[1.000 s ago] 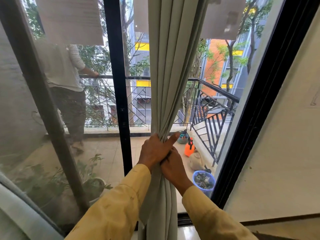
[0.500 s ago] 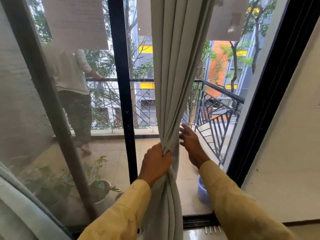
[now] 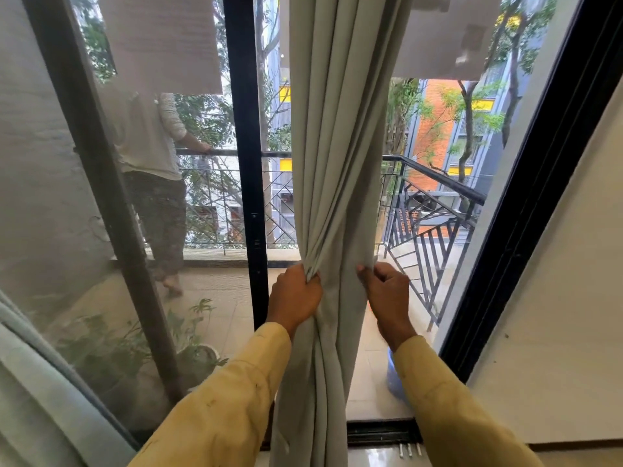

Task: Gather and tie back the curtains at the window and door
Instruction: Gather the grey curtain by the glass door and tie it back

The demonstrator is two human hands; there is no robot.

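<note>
A pale grey-green curtain (image 3: 337, 163) hangs in front of a glass door, just right of the door's black middle post (image 3: 244, 146). The left hand (image 3: 295, 298) grips a bunch of folds at the curtain's left side, fingers curled round the cloth. The right hand (image 3: 386, 291) pinches the curtain's right edge, fingers bent over it. Both sleeves are yellow. Through the glass, a person (image 3: 151, 170) stands on the balcony at a black railing (image 3: 438, 183), with a potted plant (image 3: 199, 352) near the door.

Arms forward, left hand (image 3: 296, 296) and right hand (image 3: 386, 293) clenched.
</note>
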